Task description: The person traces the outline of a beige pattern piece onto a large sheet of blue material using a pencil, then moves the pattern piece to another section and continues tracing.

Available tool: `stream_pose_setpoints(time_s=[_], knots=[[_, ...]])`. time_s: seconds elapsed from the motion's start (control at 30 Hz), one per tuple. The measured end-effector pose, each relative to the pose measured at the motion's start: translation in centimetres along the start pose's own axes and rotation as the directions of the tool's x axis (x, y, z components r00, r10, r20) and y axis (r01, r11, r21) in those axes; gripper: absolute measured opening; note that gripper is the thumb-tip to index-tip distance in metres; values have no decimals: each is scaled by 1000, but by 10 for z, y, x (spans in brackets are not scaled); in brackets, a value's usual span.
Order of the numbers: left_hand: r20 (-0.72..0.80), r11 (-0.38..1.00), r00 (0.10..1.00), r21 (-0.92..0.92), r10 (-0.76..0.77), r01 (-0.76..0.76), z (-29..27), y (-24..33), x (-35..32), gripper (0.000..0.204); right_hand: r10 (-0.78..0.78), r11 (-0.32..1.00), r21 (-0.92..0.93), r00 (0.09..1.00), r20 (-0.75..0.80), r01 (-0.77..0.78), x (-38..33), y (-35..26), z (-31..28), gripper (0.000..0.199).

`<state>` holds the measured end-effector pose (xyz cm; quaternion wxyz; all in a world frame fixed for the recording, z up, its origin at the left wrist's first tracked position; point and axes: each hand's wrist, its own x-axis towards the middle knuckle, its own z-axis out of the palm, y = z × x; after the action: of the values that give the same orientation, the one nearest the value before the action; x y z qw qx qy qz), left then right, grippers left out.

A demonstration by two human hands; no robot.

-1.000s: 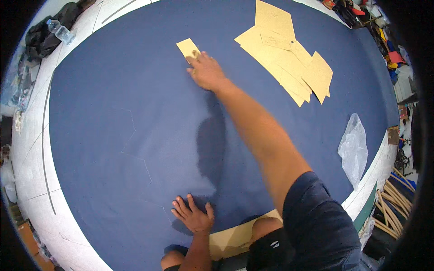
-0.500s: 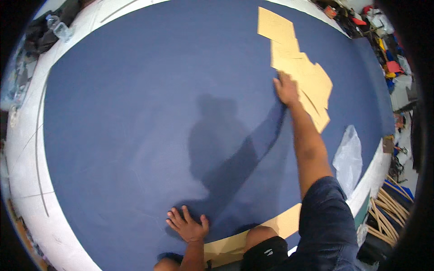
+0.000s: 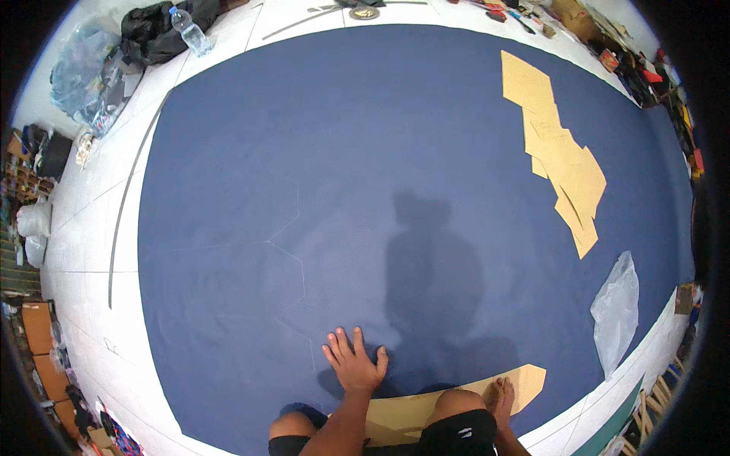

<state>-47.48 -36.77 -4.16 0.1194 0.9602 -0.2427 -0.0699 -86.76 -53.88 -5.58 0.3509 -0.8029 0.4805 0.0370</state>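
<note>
blue fabric [image 3: 342,152] best takes flat pressure: on it, left hand [image 3: 356,369], grip released; right hand [image 3: 499,400] touching yellow card [image 3: 403,416], grip unclear.

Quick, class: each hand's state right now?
Left hand: open, palm down on the blue sheet.
Right hand: on the long yellow card; grip cannot be told.

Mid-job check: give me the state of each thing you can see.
Left hand, palm down on the cloth, fingers spread
Right hand, on the card strip; grip unclear
Cloth, spread out, marked with pale lines
Card strip, partly hidden by a knee
Card pieces, loose, overlapping
Clear bag, rumpled, near the cloth's right edge
Bottle, capped, apparently upright
</note>
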Motion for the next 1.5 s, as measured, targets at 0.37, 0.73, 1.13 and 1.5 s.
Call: stream_pose_setpoints(time_s=[0.37,0.73,1.13,1.5], knots=[[-99,999,994,4,52,-52,0,13,1,73,-305,938,-230,933,-190,259,-18,-4,17,71],[-177,987,977,-77,122,-137,28,1,3,76,-353,906,-346,885,-303,243,-16,-7,20,71],[241,861,830,-66,504,-504,-113,-156,-91,39,-488,854,-355,823,-292,381,-44,-14,24,60],[181,916,900,-130,397,-379,-96,-274,-318,50,-499,827,-347,862,-90,443,-153,11,60,48]])
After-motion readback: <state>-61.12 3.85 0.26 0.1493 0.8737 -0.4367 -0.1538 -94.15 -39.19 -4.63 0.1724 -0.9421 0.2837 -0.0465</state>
